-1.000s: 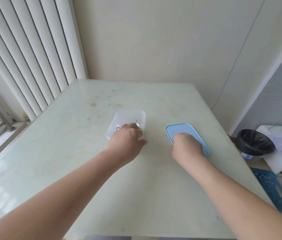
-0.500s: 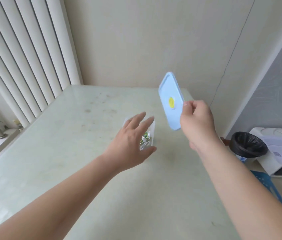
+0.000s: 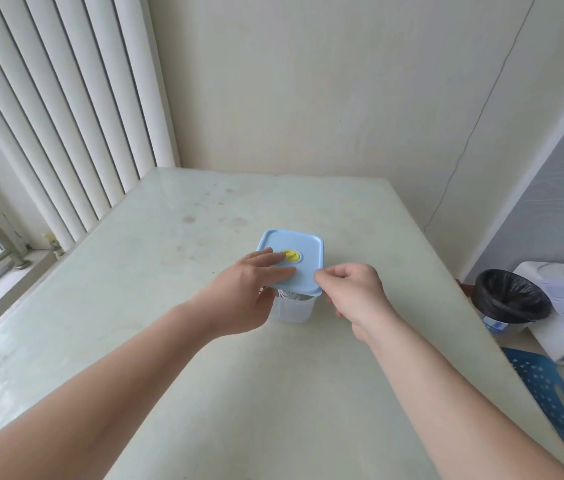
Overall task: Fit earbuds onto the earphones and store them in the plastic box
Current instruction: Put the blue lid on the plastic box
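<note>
Head view: clear plastic box (image 3: 292, 311) mid-table (image 3: 204, 375), white earphones (image 3: 285, 293) bunched inside, only just visible under rim. Light blue lid (image 3: 308, 247) with yellow knob (image 3: 291, 255) lying on top of box. Left hand (image 3: 249, 292) flat, straight fingers resting on lid. Right hand (image 3: 353, 292) curled, pinching lid's near-right corner.
</note>
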Action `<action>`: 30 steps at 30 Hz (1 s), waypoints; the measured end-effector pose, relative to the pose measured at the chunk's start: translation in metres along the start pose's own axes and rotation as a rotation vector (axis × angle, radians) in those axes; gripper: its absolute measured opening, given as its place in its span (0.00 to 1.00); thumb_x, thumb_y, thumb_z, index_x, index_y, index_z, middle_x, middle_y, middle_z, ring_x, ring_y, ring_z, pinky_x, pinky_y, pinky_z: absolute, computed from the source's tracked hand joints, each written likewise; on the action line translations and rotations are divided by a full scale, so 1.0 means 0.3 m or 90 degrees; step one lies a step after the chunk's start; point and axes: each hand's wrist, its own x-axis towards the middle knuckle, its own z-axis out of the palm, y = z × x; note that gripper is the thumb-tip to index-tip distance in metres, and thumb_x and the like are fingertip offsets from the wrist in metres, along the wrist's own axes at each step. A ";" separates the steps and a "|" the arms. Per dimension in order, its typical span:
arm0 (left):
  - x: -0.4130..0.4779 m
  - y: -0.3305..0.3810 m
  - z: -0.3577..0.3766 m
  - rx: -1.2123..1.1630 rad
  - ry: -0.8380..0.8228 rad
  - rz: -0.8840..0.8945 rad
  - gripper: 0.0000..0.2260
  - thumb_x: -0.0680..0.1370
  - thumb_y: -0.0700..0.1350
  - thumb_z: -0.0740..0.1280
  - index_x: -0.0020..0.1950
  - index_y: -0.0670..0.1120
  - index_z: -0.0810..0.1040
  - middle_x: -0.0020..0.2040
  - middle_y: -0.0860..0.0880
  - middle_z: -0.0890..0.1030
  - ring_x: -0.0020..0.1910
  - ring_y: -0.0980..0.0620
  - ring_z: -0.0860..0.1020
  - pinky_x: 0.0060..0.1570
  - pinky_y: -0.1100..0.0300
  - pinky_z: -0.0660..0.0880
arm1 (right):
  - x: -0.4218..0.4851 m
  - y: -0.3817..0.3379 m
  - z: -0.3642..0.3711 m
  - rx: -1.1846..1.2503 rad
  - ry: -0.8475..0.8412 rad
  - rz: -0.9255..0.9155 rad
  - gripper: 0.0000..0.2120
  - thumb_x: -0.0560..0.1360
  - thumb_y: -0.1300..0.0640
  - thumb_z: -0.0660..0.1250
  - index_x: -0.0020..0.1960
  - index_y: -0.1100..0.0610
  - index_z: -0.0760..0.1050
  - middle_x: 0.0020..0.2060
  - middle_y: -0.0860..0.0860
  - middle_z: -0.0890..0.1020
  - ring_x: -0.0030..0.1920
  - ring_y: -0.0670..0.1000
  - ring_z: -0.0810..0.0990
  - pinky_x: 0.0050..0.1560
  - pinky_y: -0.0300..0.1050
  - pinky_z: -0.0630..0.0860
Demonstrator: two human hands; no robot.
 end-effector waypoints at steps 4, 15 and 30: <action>0.007 0.002 -0.029 -0.005 -0.010 -0.052 0.20 0.76 0.37 0.70 0.67 0.49 0.83 0.74 0.49 0.77 0.73 0.49 0.74 0.65 0.66 0.67 | 0.001 0.023 0.013 -0.018 0.006 -0.017 0.09 0.72 0.54 0.69 0.47 0.59 0.81 0.38 0.49 0.83 0.36 0.52 0.78 0.37 0.45 0.73; -0.098 -0.108 0.050 0.043 0.051 0.060 0.16 0.79 0.41 0.72 0.67 0.45 0.82 0.70 0.47 0.80 0.74 0.45 0.74 0.70 0.50 0.74 | -0.005 0.086 0.064 -0.126 0.006 -0.158 0.13 0.78 0.54 0.60 0.42 0.61 0.75 0.32 0.50 0.76 0.31 0.48 0.66 0.30 0.42 0.62; -0.018 -0.105 0.128 0.052 0.121 -0.112 0.16 0.81 0.44 0.71 0.69 0.49 0.81 0.74 0.49 0.78 0.77 0.38 0.70 0.71 0.38 0.68 | 0.101 0.063 0.107 -0.020 0.027 -0.076 0.13 0.80 0.48 0.60 0.49 0.55 0.80 0.36 0.49 0.76 0.36 0.52 0.71 0.39 0.48 0.75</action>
